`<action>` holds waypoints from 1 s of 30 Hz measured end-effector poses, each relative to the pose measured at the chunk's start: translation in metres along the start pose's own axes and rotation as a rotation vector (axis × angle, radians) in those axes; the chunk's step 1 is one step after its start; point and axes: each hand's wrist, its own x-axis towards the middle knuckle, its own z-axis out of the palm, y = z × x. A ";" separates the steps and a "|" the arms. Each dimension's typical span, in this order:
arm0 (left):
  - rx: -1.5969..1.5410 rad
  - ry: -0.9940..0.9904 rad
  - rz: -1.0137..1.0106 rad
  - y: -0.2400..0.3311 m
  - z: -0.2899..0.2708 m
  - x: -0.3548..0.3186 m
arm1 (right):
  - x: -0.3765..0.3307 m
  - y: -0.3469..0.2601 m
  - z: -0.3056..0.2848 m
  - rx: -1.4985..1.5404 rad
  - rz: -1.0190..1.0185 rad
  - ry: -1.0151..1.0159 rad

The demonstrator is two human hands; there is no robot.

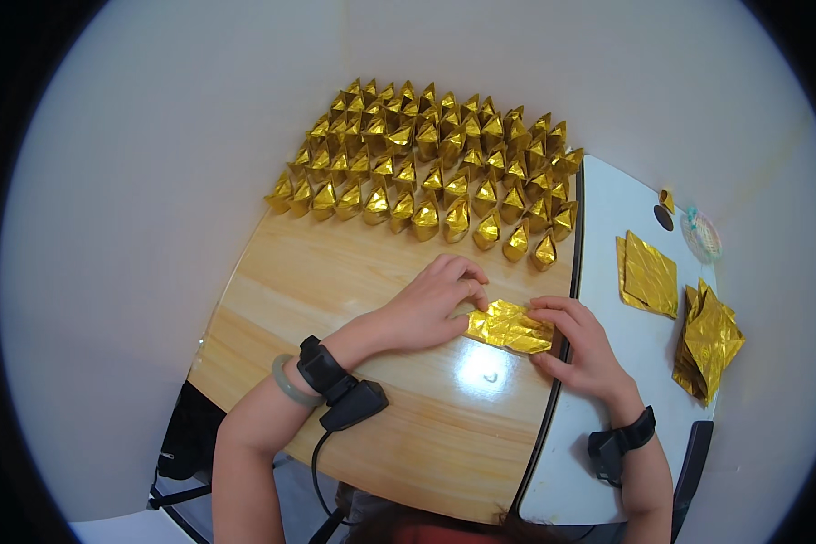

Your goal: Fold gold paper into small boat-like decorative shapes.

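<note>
A folded strip of crinkled gold foil paper [510,328] lies low over the wooden table, close to its right edge. My left hand [433,306] grips the strip's left end, with its fingers curled and the thumb at the near side. At the right end my right hand [582,346] pinches the paper between bent fingers above and the thumb below. Behind my hands stand many folded gold foil ingots [426,218] in close rows, their pointed tips up. The fingertips partly cover both ends of the strip.
A white table [553,471] adjoins the wooden table [354,272] on the right, along a dark seam. On it lie a stack of flat gold sheets [648,274], a looser gold pile [712,340], a dark round disc [664,218] and a small woven basket [701,234]. Walls close in behind.
</note>
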 end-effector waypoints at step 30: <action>0.013 -0.017 0.077 0.000 -0.002 0.001 | 0.002 0.000 0.003 0.090 0.011 0.001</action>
